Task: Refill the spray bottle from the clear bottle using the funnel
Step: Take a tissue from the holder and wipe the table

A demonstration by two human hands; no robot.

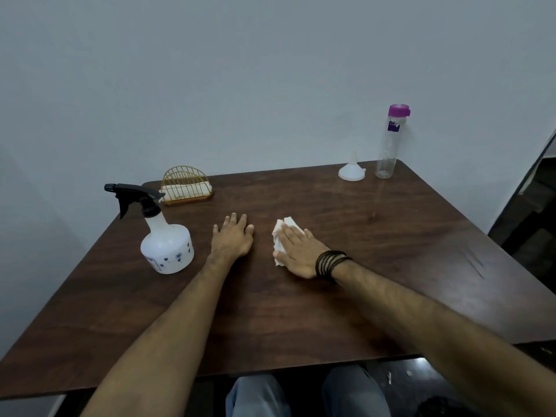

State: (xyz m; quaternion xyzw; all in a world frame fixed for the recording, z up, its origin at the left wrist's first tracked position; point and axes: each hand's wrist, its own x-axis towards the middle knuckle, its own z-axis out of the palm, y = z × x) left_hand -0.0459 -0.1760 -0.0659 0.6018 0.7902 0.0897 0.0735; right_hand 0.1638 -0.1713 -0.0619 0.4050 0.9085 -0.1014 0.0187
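Dark wood fills the lower frame: a desk (301,320) set against a pale wall. Nearest the viewer, at centre, the left hand (233,239) lies flat and released, fingers spread, seemingly steadying the person. Just right of it, the right hand (296,251) presses straight fingers onto a crumpled white tissue (281,233), likely wiping a spill. At centre left stands the spray bottle (167,242), its black trigger head screwed on. Behind it, a gold wire napkin holder (185,185) sits at the desk's far edge. In the upper right, set aside well out of the way, the white funnel (352,171) rests mouth-down beside the capped clear bottle (388,145), which looks nearly empty.
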